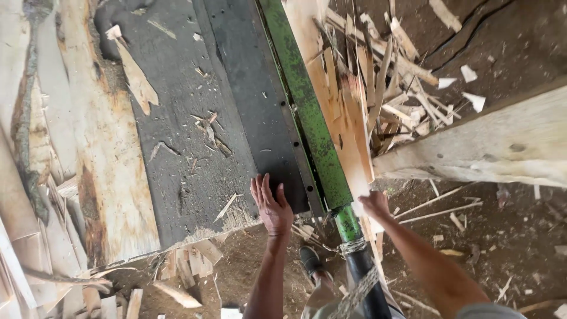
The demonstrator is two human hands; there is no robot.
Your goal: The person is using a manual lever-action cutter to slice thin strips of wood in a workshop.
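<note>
Pressing flat and spread on the dark counter (195, 118), the left hand (271, 204) is steadying; the right hand (374, 204) is pinching a thin, brittle-looking veneer sheet (345, 136) at its near edge.

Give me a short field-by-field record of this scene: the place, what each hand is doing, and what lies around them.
setting: wood workshop with a dirt floor
left hand: flat, palm down on the dark machine bed
right hand: touching a thin wood sheet beside the green bar; grip cannot be told
left of bed: pale veneer sheets
right of bar: pile of wood offcuts, thick plank
</note>
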